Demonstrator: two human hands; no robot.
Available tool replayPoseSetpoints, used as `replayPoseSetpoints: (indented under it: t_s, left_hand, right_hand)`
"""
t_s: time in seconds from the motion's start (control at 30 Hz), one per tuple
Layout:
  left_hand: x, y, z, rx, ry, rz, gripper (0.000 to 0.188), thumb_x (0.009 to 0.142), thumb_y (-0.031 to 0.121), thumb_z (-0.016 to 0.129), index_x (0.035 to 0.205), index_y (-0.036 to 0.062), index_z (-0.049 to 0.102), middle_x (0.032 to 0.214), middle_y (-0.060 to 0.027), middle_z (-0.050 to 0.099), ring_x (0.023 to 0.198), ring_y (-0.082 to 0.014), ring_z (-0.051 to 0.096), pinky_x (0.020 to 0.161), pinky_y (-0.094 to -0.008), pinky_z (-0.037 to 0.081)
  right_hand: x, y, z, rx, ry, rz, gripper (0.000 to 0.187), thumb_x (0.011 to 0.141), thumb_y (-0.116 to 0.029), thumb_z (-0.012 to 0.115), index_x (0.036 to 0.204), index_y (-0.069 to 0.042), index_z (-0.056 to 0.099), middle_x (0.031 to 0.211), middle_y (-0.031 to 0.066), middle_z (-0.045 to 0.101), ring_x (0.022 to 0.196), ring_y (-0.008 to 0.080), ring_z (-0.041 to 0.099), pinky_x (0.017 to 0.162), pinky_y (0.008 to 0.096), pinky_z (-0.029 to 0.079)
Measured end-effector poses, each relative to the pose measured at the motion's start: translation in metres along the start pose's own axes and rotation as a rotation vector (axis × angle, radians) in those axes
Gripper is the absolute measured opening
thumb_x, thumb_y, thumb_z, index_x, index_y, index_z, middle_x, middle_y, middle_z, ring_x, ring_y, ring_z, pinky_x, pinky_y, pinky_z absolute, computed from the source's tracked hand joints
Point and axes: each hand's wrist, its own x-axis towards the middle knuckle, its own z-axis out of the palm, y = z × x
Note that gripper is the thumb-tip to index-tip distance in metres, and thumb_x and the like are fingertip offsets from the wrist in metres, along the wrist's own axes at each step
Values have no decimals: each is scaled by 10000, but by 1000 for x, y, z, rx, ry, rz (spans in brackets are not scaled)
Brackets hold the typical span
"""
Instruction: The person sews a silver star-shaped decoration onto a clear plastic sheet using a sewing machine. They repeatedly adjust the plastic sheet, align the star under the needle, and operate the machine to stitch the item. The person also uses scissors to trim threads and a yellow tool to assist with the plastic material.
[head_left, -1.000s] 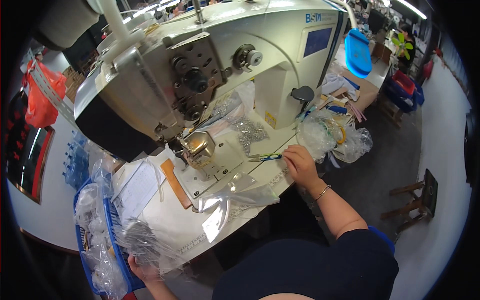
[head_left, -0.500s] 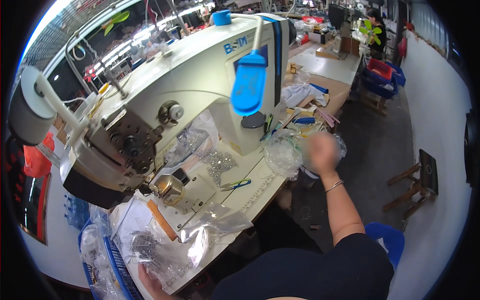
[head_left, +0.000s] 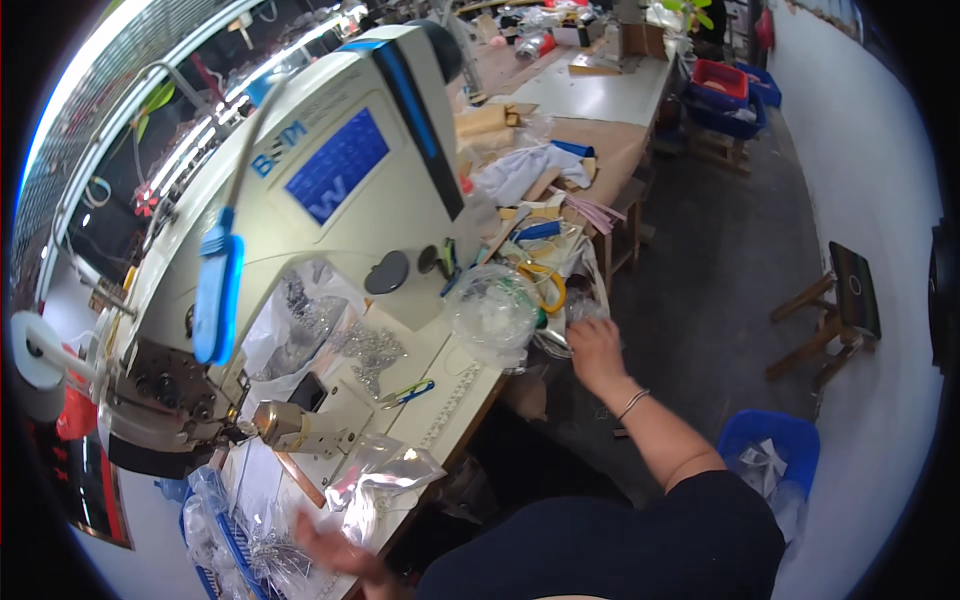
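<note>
My left hand [head_left: 342, 548], a little blurred, hovers at the near edge of the sewing machine's table with its fingers apart and nothing in them. Beside it lie a clear plastic bag [head_left: 275, 550] of thin silvery pieces and a shiny clear plastic sheet [head_left: 385, 478]. My right hand [head_left: 598, 355] reaches over the table's right edge, fingers bent down onto crumpled clear plastic [head_left: 585, 305]; its fingertips are hidden. Left of that hand are a round clear plastic bundle [head_left: 492, 312] and yellow-handled scissors [head_left: 545, 288]. Thread snips [head_left: 408, 393] rest on the white table.
The big white sewing machine [head_left: 300, 240] takes up the left, a flat blue piece [head_left: 218, 300] hanging before it. Silvery beads [head_left: 372, 352] lie under its arm. Farther off are cloth scraps [head_left: 530, 172]. A wooden stool [head_left: 850, 300] and a blue bin [head_left: 765, 440] stand at right.
The view has swung to the right. My left hand has come off the bag of silvery pieces. My right hand has come down beside the round plastic bundle.
</note>
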Motion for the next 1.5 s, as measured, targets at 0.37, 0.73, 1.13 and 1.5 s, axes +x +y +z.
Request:
replayPoseSetpoints:
  t_s: [0.37,0.73,1.13,1.5]
  left_hand:
    - [-62,52,325,326,-1365,497,623,715,132,671,1264,-9,412,1245,-174,464,1171,-319,446,918,-395,416]
    - [-81,51,316,177,-1387,428,644,638,146,695,1223,38,448,1188,-139,466,1132,-346,427,881,-432,422]
    - [-69,78,384,287,-1408,-42,777,734,199,702,1365,73,267,1379,-212,295,997,-423,571,787,-432,513]
    - [-122,38,358,222,-1264,374,127,751,76,567,855,5,552,864,-150,548,842,-340,570,681,-417,505]
  right_hand:
    - [16,108,-6,802,483,877,218,722,101,523,865,-9,644,758,36,630,662,92,576,610,255,472]
    - [52,50,-44,284,-42,110,739,580,-268,809,1233,-97,510,1372,145,331,1250,381,325,1055,454,266]
    - [27,155,-68,923,628,755,406,714,33,652,1110,24,564,1030,81,615,942,146,576,847,287,453]
    - [26,50,-30,1175,432,766,351,748,-39,641,1078,22,540,1015,92,613,897,158,589,813,303,469]
